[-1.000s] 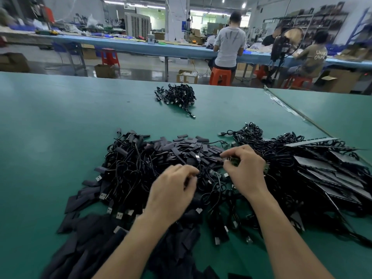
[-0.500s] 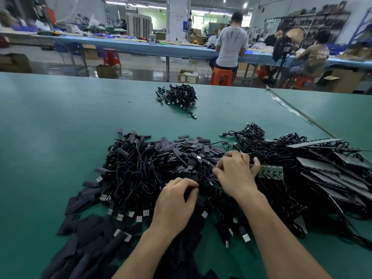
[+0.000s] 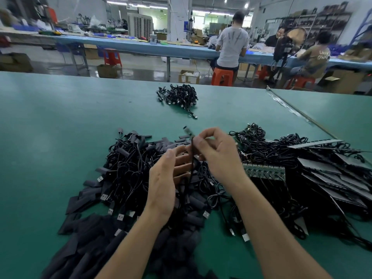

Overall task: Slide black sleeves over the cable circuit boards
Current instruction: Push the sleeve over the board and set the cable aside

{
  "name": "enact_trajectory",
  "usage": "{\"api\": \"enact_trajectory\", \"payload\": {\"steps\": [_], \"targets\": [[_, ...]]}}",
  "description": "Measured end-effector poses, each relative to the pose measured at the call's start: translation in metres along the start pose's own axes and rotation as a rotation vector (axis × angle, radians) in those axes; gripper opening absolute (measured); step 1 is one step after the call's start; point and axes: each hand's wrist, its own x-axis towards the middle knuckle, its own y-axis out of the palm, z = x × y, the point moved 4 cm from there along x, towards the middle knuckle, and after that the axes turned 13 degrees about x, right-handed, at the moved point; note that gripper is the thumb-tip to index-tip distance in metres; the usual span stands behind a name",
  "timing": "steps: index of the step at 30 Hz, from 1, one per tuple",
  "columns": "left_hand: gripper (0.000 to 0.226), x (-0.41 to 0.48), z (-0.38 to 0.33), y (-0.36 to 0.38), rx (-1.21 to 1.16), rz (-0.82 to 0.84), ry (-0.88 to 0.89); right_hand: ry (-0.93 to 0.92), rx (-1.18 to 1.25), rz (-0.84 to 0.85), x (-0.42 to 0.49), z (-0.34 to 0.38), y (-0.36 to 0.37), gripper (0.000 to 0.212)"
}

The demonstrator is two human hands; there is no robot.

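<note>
My right hand [image 3: 219, 158] is raised over the heap and pinches a black cable [image 3: 190, 170] just below its small circuit board [image 3: 187, 130], which sticks up bare. The cable hangs down across the fingers of my left hand [image 3: 164, 180], which lie fairly straight behind it with the thumb up. Whether a sleeve sits on the cable I cannot tell. Under both hands lies a big tangle of black cables [image 3: 128, 170] with USB plugs, many with sleeves on. Loose flat black sleeves [image 3: 88, 240] are piled at the near left.
A green panel of joined circuit boards [image 3: 263, 171] lies right of my hands among more cables. Flat black strips [image 3: 332, 178] are stacked at the right. A small cable bundle [image 3: 179, 95] sits farther back on the green table [image 3: 50, 127]. People work at a bench behind.
Both hands have lifted off the heap. My right hand pulled one cable up and left, its board now above the fingers. My left hand uncurled and came up beside it.
</note>
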Motion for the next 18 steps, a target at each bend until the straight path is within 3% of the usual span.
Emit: {"api": "enact_trajectory", "payload": {"steps": [4,7,10,14,18], "targets": [[0.022,0.002,-0.007,-0.007,0.094,-0.031,0.065,-0.057,-0.098,0.091,-0.005,-0.018,0.013,0.018],[0.023,0.003,0.001,-0.018,0.231,-0.121,0.145,-0.048,-0.135,0.030,-0.007,-0.031,0.009,0.008],[0.020,0.007,0.013,-0.031,0.214,-0.197,0.063,-0.002,-0.433,-0.074,-0.013,-0.051,-0.008,0.012],[0.022,0.013,0.026,-0.043,0.424,-0.236,0.116,0.161,-0.981,0.052,-0.029,-0.082,-0.013,0.037],[0.029,0.012,0.035,-0.044,0.649,-0.224,0.180,0.164,-1.109,0.034,-0.037,-0.097,-0.007,0.047]]}}
